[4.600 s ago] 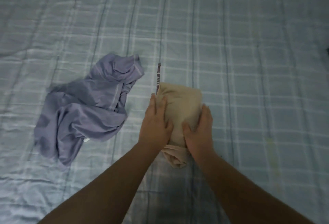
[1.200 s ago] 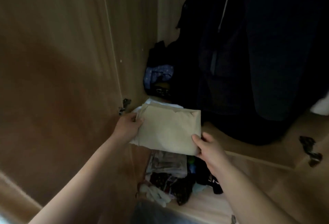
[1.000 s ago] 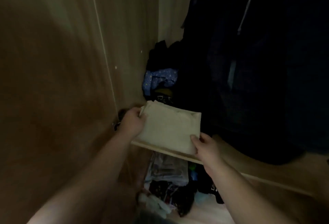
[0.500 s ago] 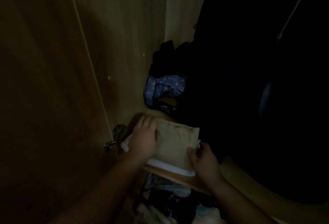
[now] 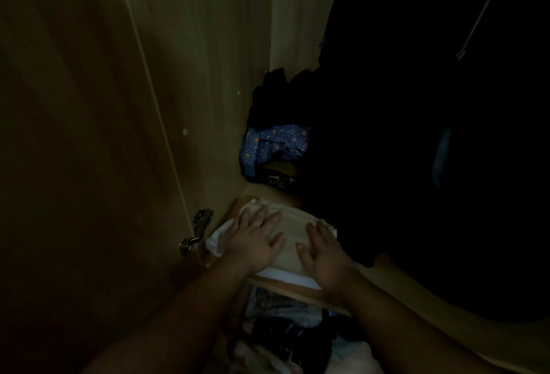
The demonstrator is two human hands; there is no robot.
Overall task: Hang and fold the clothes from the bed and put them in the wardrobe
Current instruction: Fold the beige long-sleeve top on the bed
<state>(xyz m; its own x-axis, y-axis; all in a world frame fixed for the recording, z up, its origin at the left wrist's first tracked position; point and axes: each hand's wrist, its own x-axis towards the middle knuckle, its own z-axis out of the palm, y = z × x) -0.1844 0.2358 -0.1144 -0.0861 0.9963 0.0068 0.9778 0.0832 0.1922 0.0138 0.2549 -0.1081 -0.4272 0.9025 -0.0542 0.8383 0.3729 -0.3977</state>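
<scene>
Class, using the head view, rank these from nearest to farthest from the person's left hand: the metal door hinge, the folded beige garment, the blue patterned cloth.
1. Folded beige garment: directly under the left hand, which lies flat on it.
2. Metal door hinge: just left of the hand, on the wardrobe door.
3. Blue patterned cloth: farther back in the wardrobe, above the hand in the picture.

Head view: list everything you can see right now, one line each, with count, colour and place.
Folded cloth: one, beige, on the white pile, under both hands.
White clothes: folded pile, count unclear, on the shelf.
Shelf: one, light wood, centre.
Patterned cloth: one, blue with dots, back left corner.
Hanging clothes: dark, count unclear, right.
Door: one, brown wood, left.
Hinge: one, metal, on the door edge.
Mixed clothes: heap below the shelf.
Left hand: flat on the beige cloth.
Right hand: flat on it too.
</scene>
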